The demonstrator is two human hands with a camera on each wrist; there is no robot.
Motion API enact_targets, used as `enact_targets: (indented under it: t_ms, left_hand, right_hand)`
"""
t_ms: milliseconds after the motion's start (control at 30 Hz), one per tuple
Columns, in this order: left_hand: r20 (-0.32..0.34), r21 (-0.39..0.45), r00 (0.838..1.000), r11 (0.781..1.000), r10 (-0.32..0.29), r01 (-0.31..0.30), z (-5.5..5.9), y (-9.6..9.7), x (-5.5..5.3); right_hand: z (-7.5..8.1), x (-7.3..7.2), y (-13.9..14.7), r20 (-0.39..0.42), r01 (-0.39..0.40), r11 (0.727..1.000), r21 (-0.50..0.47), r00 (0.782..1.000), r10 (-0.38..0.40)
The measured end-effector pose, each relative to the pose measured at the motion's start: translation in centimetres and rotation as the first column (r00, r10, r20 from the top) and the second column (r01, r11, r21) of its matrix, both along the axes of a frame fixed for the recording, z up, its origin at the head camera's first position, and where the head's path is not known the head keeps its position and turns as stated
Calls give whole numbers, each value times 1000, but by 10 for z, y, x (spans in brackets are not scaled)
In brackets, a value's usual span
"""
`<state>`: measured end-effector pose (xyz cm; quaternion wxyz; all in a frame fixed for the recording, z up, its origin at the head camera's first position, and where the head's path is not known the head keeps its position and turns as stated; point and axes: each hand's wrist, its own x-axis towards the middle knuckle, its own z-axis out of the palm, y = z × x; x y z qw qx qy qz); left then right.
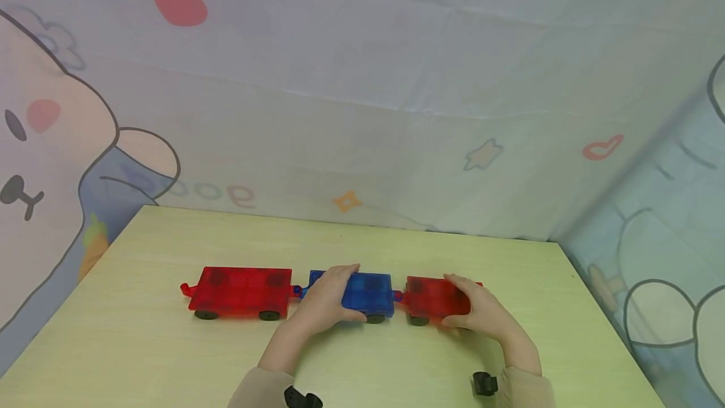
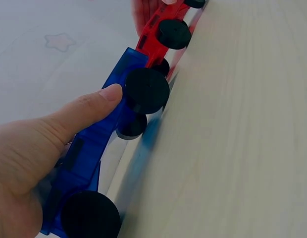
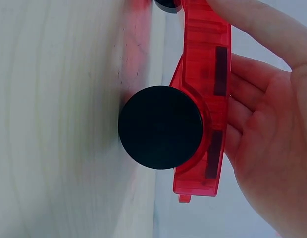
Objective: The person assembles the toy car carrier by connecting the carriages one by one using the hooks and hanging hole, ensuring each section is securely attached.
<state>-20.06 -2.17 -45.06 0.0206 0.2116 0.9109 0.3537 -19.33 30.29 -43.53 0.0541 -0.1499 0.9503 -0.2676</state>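
Three translucent toy train cars with black wheels stand in a row on the table. In the head view, the longer red car (image 1: 240,293) is at the left, the blue car (image 1: 369,291) in the middle and another red car (image 1: 432,298) at the right, joined by small couplings. My left hand (image 1: 327,306) grips the blue car, its thumb (image 2: 101,101) pressed to the near side above a wheel; its other fingers are mostly hidden. The right red car is held by my right hand (image 1: 481,310), thumb on the near side and fingers (image 3: 245,94) behind the car.
The pale wooden table (image 1: 362,370) runs back to a printed cloth backdrop (image 1: 362,80). A hook (image 1: 185,289) sticks out from the left red car's free end. Black wrist devices (image 1: 484,383) sit by both sleeves at the near edge.
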Motion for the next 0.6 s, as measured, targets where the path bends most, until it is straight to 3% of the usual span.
enact_targets:
  t_ms: [600]
  left_hand:
    - [-48,-28,998,999,-37,35,1,-1,0]
  right_hand:
    - [2,0,-2,-4,-8,1000,18,1000,8]
